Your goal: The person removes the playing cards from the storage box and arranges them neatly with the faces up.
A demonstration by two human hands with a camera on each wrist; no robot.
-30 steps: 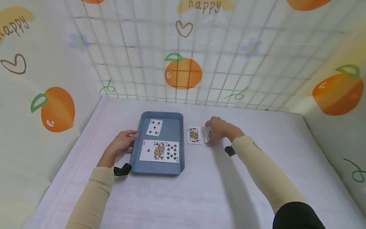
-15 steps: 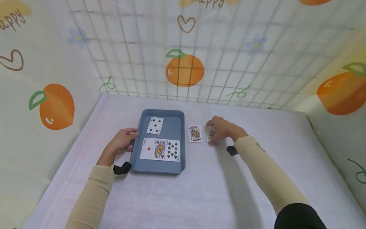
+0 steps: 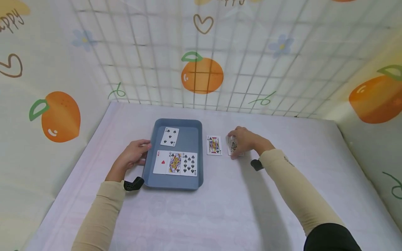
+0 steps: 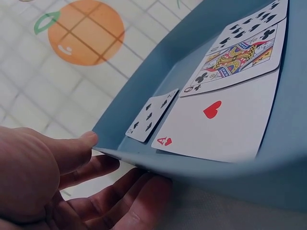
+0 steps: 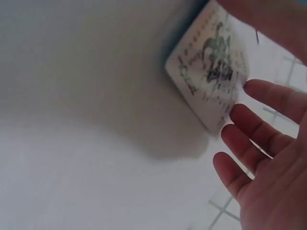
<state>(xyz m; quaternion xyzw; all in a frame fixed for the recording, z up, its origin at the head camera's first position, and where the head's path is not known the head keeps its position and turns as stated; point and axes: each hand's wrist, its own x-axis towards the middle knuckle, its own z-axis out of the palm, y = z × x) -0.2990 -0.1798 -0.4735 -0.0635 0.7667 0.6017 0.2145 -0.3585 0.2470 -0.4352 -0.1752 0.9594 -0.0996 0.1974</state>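
My left hand (image 3: 135, 153) holds the left rim of a blue-grey tray (image 3: 172, 183), thumb on the rim and fingers outside below it. In the tray lie an ace of hearts (image 4: 211, 124), a queen of clubs (image 4: 235, 60) and a ten of spades (image 3: 189, 164), overlapping in a row. A five of spades (image 3: 170, 136) lies apart above them. Right of the tray, my right hand (image 3: 246, 139) grips a playing card (image 5: 211, 67) by its edges, low at the tabletop. That card's print is blurred and partly covered by the hand.
A face card of clubs (image 3: 214, 145) lies on the white tabletop (image 3: 226, 209) between the tray and my right hand. A wire grid (image 3: 251, 80) behind a fruit-printed cloth stands at the back. Similar printed cloth rises at both sides.
My right hand has shifted slightly right with the playing card, away from the face card, and more of its print shows. My left hand stays on the tray. The head view has tilted slightly.
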